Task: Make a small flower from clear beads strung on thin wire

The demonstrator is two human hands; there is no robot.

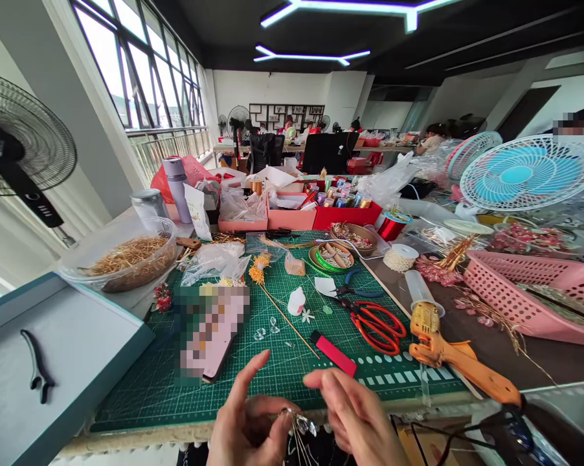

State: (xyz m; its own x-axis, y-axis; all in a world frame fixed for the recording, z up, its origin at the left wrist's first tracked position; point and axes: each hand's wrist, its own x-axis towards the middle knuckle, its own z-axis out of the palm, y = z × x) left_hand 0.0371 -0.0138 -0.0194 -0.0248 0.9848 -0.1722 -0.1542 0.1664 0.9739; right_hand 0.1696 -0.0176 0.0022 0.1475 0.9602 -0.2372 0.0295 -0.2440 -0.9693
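Both hands are at the bottom middle, over the near edge of a green cutting mat (292, 362). My left hand (246, 424) pinches a small clear petal piece on thin gold wires (302, 428), with its forefinger raised. My right hand (357, 417) is beside it, fingers curled toward the same piece and touching it. On the mat just beyond lie a red lighter (334, 354), loose clear petals (265, 330), a thin gold stick with an orange tuft (272, 291) and red-handled scissors (377, 323).
An orange glue gun (450, 353) lies to the right, near a pink basket (529, 291). A clear bowl of straw (127, 259) and a grey box lid with black clips (39, 375) are to the left. Red trays (345, 210), fans and people at far tables are behind.
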